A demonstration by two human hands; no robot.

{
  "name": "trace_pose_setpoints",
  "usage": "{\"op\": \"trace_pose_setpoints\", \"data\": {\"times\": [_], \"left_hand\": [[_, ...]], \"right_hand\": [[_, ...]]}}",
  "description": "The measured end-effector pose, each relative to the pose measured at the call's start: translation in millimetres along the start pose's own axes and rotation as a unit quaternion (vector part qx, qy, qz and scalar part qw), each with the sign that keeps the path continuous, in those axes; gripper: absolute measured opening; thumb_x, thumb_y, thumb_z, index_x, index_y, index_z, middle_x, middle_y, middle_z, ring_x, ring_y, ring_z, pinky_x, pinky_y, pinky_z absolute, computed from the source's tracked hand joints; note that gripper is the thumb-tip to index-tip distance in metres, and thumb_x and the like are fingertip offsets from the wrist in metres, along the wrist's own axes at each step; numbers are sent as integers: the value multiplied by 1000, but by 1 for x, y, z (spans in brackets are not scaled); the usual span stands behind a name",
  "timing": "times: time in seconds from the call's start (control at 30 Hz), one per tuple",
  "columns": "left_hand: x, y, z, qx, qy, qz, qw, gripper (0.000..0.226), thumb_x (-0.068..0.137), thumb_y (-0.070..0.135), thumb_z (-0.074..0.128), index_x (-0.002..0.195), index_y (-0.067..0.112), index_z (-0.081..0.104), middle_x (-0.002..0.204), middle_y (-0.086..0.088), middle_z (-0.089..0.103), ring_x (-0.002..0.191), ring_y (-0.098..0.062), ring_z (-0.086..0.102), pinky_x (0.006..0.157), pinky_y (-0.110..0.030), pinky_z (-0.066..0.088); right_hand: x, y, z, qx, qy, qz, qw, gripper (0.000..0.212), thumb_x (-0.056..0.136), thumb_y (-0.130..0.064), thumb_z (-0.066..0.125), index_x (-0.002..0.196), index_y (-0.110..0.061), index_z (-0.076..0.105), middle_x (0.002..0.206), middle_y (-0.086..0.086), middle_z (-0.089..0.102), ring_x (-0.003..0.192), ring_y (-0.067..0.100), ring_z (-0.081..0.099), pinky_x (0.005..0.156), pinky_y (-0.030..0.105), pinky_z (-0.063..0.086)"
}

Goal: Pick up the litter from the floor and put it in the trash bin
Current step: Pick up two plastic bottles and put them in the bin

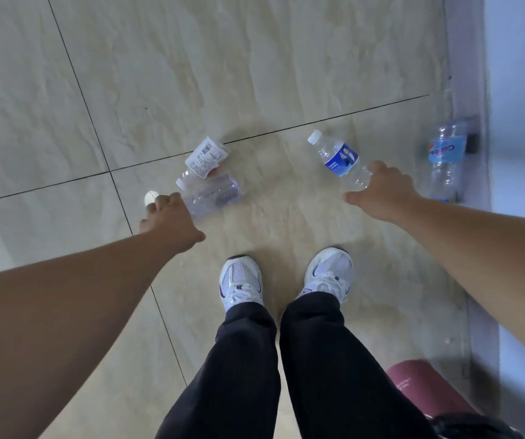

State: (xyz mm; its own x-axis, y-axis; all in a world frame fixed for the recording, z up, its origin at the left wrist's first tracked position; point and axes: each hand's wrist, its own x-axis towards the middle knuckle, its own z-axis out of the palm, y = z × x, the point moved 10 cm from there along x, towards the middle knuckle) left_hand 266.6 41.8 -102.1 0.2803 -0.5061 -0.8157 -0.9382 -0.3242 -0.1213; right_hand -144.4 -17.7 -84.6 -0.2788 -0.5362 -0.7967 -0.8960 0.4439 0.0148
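Observation:
Several empty plastic bottles lie on the tiled floor in front of my feet. My left hand [169, 220] is closed around the neck of a clear unlabelled bottle [216, 194], whose white cap [151, 198] pokes out past my fingers. Touching that bottle on its far side is a bottle with a white printed label [205, 158]. My right hand [384, 191] grips the base of a bottle with a dark blue label [338, 158], its white cap pointing away from me. Another bottle with a light blue label [445, 160] lies against the skirting at the right. No trash bin is in view.
My white trainers [240, 280] and dark trousers stand between the two arms. A grey skirting and white wall [470, 74] run along the right. A maroon rolled object [413, 384] and something black lie at the bottom right. Open tiled floor stretches ahead and to the left.

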Motion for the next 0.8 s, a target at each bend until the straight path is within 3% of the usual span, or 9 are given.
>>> {"op": "trace_pose_setpoints", "data": {"times": [0.17,0.33,0.47,0.6,0.7,0.8], "left_hand": [[45,-40,26,45,-32,9,998,82,70,39,79,139,18,40,131,-10,51,121,-34,45,86,-42,47],[52,-51,56,52,-28,0,998,72,76,38,75,137,19,43,126,-9,55,117,-34,49,87,-43,47],[52,-37,81,34,-11,-4,999,68,76,39,75,134,18,45,125,-8,55,116,-32,51,89,-42,46],[43,-12,99,-66,-18,17,998,77,72,52,77,134,19,46,126,-7,56,112,-31,56,88,-41,47],[19,6,108,-158,-46,17,986,82,69,58,75,134,17,47,119,-6,60,96,-26,63,73,-34,48],[-11,24,102,-234,-61,2,970,70,69,60,72,119,16,54,90,0,64,70,-16,63,53,-27,39]], "right_hand": [[39,11,32,-36,1,44,998,83,77,-43,77,141,-9,35,134,21,49,125,42,47,102,46,43],[47,11,56,-95,25,37,994,62,82,-34,71,130,-9,41,128,19,52,120,41,51,94,45,44],[49,18,89,-52,2,47,998,54,79,-28,69,123,-8,44,122,15,59,112,36,59,90,40,48],[44,19,112,29,-17,59,998,60,71,-37,76,117,-5,55,114,17,63,102,33,64,83,36,51],[28,20,118,79,-33,65,994,64,70,-46,74,116,-4,61,111,18,66,102,33,63,84,35,53],[2,18,112,143,-52,63,986,61,64,-50,69,106,-6,66,98,12,70,95,30,64,73,32,51]]}}
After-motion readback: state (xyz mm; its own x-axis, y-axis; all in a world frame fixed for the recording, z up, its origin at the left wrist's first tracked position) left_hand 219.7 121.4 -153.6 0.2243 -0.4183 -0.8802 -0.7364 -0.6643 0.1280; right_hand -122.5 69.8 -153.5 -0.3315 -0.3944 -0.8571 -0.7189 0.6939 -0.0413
